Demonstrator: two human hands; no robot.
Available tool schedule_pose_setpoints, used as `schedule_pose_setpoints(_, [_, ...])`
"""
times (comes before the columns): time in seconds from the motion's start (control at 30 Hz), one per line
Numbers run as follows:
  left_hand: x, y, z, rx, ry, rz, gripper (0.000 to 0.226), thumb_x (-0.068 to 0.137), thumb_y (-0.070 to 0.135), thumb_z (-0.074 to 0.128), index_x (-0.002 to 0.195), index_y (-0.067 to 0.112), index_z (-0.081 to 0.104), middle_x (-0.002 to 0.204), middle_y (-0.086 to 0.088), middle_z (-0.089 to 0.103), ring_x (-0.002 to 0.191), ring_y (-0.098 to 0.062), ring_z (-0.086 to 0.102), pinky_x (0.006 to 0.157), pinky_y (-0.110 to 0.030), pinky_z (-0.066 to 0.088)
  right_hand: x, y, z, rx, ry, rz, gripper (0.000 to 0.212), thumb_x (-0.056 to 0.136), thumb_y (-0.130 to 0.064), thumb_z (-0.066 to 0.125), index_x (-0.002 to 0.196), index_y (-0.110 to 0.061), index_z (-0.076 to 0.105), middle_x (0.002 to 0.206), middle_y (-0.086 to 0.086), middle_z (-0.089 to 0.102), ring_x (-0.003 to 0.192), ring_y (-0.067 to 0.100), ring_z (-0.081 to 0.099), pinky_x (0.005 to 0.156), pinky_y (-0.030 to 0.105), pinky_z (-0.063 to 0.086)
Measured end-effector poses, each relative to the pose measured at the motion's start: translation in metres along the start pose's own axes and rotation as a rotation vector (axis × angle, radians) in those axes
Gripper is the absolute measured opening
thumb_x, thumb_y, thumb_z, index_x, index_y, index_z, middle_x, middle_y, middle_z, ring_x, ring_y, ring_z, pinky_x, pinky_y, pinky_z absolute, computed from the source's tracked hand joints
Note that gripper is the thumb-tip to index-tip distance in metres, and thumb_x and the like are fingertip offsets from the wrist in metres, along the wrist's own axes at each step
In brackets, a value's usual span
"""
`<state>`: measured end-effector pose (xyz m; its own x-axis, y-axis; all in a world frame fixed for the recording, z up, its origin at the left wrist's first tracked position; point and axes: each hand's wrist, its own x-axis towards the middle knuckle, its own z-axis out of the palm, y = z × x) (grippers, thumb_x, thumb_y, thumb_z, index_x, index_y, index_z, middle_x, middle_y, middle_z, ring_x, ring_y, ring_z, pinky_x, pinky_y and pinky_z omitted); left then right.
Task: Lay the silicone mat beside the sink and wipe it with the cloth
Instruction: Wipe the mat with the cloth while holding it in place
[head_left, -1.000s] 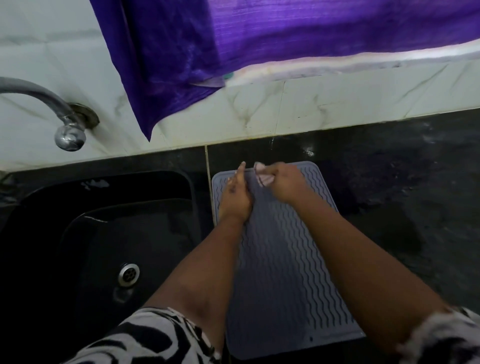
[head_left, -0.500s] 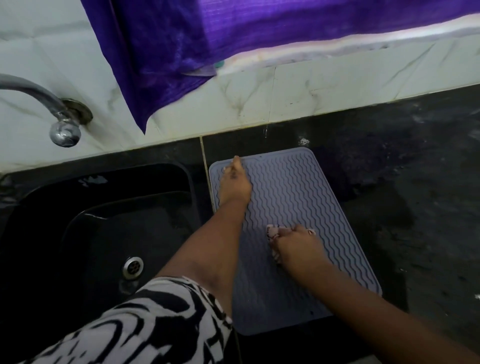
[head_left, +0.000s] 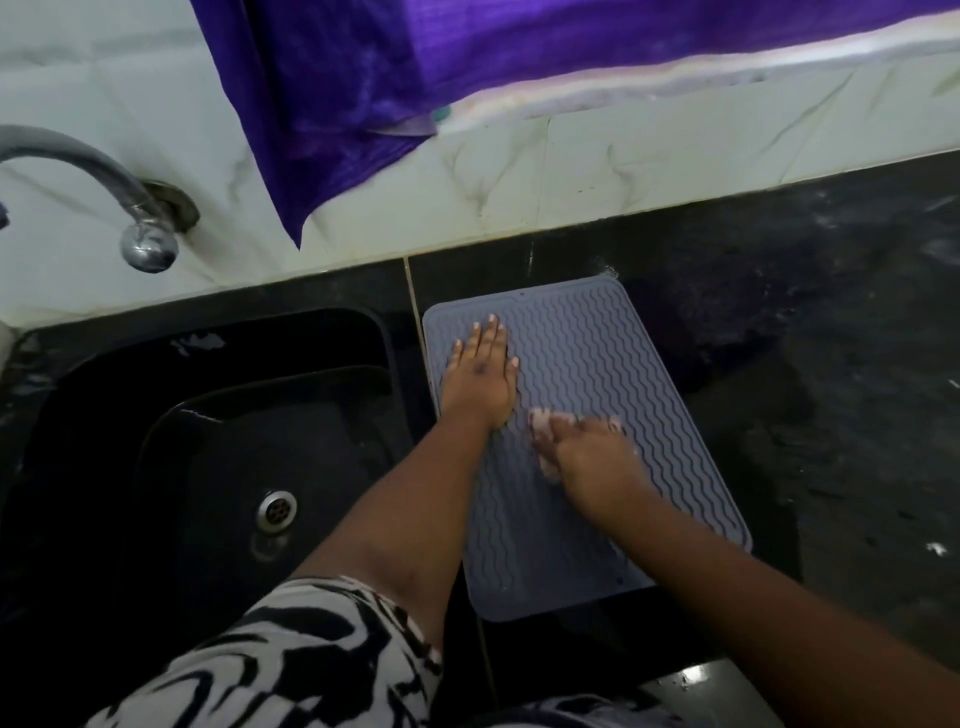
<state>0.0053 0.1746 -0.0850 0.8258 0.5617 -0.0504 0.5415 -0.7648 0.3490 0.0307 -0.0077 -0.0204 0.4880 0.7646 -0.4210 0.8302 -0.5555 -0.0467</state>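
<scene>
Black stone counter (head_left: 779, 364) holds our grey rectangular silicone mat (head_left: 587, 374), ribbed with wavy ridges and lying flat just beside the black sink (head_left: 218, 415). Our left hand (head_left: 480, 374) presses it with straight fingers near the far corner, while our right hand (head_left: 592, 457) grips a crumpled pale cloth (head_left: 543, 431) mid-mat.

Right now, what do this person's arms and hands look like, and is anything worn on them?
Both hands are bare: the left hand and the right hand show no gloves, rings, watch or bracelets. The forearms are uncovered too. Short sleeves with a bold black-and-white zebra-like print cover the upper arms: the left sleeve is plain to see, and the right sleeve only peeks in at the bottom edge.
</scene>
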Motion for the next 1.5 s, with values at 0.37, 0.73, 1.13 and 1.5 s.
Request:
schedule_pose_setpoints(0.37, [-0.020, 0.018, -0.007, -0.124, 0.100, 0.043, 0.055, 0.104, 0.027, 0.028, 0.154, 0.008, 0.011, 0.163, -0.011, 0.001, 0.150, -0.022, 0.002, 0.119, -0.031, -0.002, -0.033, 0.000, -0.051, 0.492, 0.019, 0.011, 0.034, 0.098, -0.028, 0.047, 0.128, -0.020, 0.060, 0.129, 0.007, 0.060, 0.099, 0.013, 0.059, 0.090, 0.025, 0.048])
schedule_pose_setpoints(0.73, [-0.073, 0.028, 0.019, -0.043, 0.066, -0.064, 0.051, 0.103, 0.026, 0.025, 0.152, 0.011, 0.023, 0.162, -0.008, 0.012, 0.150, -0.021, 0.009, 0.122, -0.036, 0.001, -0.074, 0.009, 0.048, -0.079, -0.042, -0.089, 0.068, 0.093, -0.036, 0.047, 0.152, -0.027, 0.014, 0.161, 0.002, 0.014, 0.137, 0.036, 0.023, 0.111, 0.059, 0.023])
schedule_pose_setpoints(1.13, [-0.090, 0.032, -0.002, 0.008, -0.081, -0.109, 0.054, 0.105, 0.034, 0.021, 0.154, 0.013, 0.010, 0.163, -0.002, 0.004, 0.150, -0.018, 0.002, 0.121, -0.033, 0.003, -0.158, 0.060, 0.005, 1.176, -0.299, -0.110, 0.030, 0.093, -0.018, 0.060, 0.113, -0.038, 0.069, 0.110, -0.012, 0.068, 0.093, 0.007, 0.066, 0.070, 0.026, 0.060])
schedule_pose_setpoints(1.5, [-0.074, 0.033, -0.047, 0.042, -0.110, -0.155, 0.032, 0.099, 0.039, 0.039, 0.112, 0.013, 0.053, 0.117, -0.014, 0.057, 0.100, -0.028, 0.057, 0.084, -0.041, 0.051, -0.056, 0.090, -0.038, 1.297, 0.301, 0.087, 0.039, 0.091, 0.001, 0.055, 0.129, -0.006, 0.059, 0.116, 0.011, 0.069, 0.096, 0.015, 0.065, 0.084, 0.022, 0.053])
